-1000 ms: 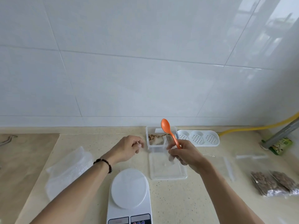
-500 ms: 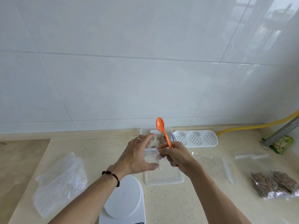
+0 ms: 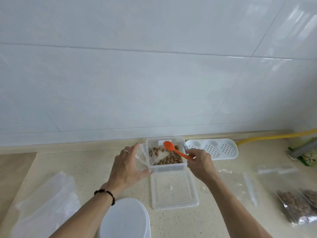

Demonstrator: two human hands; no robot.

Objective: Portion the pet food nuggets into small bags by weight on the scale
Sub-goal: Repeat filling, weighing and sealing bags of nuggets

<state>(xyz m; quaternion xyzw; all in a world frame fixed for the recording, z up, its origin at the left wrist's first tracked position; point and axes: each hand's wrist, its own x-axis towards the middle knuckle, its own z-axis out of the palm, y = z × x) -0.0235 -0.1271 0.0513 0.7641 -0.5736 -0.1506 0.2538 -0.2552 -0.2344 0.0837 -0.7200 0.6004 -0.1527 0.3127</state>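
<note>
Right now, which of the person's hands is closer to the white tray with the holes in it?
Right. The right hand, pinching the orange spoon, sits just beside the perforated tray. The left hand holds a clear bag beyond the nugget container.

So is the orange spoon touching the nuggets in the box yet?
Cannot tell. In the head view the orange spoon held by the right hand overlaps the nuggets in the clear box, but one angle cannot show contact.
</note>
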